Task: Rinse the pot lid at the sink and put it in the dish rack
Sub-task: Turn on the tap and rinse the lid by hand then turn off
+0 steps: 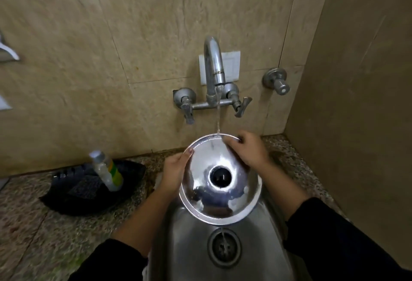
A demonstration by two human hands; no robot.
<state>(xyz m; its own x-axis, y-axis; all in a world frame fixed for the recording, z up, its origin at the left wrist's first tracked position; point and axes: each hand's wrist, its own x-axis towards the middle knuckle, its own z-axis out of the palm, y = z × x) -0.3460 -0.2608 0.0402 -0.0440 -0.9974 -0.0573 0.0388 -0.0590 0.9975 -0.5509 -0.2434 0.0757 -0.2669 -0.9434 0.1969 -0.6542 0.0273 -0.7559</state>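
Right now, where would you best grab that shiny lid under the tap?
By its thin rim, from opposite sides, as the left hand and right hand do. The pot lid is wide, wet and tilted, and its dark central knob looks small.

Dim warm light; glare on pot lid (219, 180); edges bent, softly blurred.

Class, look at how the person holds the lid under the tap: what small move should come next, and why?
Probably turn the steel pot lid between the left hand and right hand: the water stream strikes only its far rim, so the near side goes unrinsed.
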